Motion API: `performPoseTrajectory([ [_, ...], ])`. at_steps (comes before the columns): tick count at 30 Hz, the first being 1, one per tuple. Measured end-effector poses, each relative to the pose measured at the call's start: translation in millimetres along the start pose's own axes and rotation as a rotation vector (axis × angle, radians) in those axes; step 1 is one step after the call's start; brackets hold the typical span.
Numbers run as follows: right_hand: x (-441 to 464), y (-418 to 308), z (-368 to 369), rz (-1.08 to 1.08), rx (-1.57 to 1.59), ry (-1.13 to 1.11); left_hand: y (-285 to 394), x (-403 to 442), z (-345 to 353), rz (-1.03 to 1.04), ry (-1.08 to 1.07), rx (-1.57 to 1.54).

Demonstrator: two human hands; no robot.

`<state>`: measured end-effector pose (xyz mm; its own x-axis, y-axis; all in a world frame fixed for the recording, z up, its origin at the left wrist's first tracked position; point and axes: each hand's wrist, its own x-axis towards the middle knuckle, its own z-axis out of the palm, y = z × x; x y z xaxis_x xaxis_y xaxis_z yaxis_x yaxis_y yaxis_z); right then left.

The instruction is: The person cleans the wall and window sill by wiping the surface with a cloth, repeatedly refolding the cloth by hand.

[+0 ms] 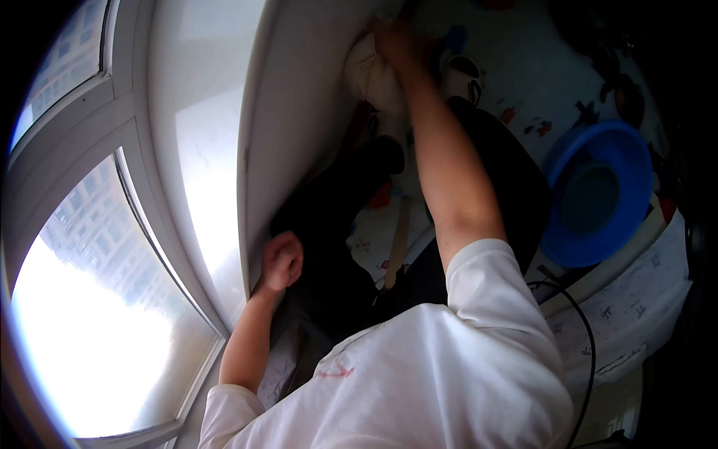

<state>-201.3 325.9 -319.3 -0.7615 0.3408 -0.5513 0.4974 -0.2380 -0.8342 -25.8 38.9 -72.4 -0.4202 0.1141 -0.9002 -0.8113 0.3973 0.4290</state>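
Observation:
My right hand (394, 46) is stretched far forward at the top, its fingers closed on a pale cloth (368, 71) beside the wall under the sill. The cloth looks bunched, and shadow blurs its edges. My left hand (283, 260) is curled into a loose fist beside the sill's edge, by my dark trouser leg (321, 202). Nothing shows in its fingers. A light-coloured cup or pot (461, 73) with a dark opening stands to the right of my right wrist.
A white window sill (202, 150) and bright window panes (90, 322) line the left. On the right is a blue basin (636, 179). A black cable (591, 337) curves near my shirt. Small red scraps (508, 114) and a wooden strip (399, 243) lie on the floor.

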Motion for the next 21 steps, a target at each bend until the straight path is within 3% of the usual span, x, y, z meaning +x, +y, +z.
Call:
performPoseTrajectory([
  [2,-13,-23,-10,0.112,0.117,-0.108,1,-2,-1,-0.015,0.023,-0.007],
  [8,-10,-4,-5,-0.020,0.067,-0.002,0,2,1,0.016,-0.017,0.008],
  [11,-10,-22,-9,0.163,0.131,-0.015,0,2,1,-0.005,-0.004,-0.011],
  [21,0,-9,-4,0.166,0.143,-0.031,-3,3,1,-0.013,0.005,-0.014],
])
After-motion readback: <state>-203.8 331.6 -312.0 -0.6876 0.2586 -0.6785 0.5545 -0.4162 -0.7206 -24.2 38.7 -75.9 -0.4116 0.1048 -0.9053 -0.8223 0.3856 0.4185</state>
